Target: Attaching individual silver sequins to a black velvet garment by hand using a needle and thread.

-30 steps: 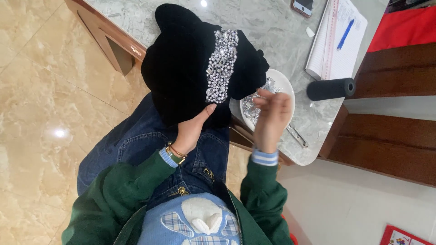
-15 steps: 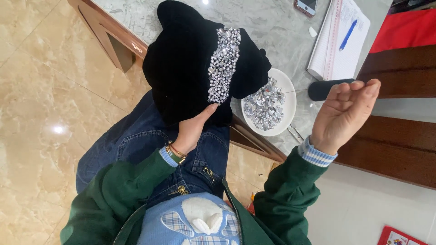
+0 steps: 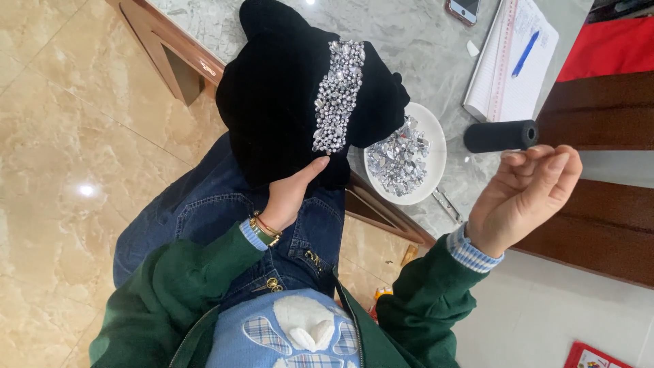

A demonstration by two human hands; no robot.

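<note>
The left hand (image 3: 289, 194) grips the lower edge of a black velvet garment (image 3: 279, 102) with a rhinestone strip (image 3: 337, 95). The right hand (image 3: 524, 194), fingers curled shut, is raised well right of the garment; whether it holds anything cannot be told. A white plate (image 3: 436, 153) of rhinestones sits on the bench (image 3: 422, 48) beside the garment.

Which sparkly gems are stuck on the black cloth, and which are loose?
The gems in the long strip sit on the black cloth; the left hand holds it. The loose ones fill the white plate.

1 garment (image 3: 272, 102), 1 plate (image 3: 436, 146), 1 spool (image 3: 501, 136), prob. 1 pen (image 3: 525, 54).
</note>
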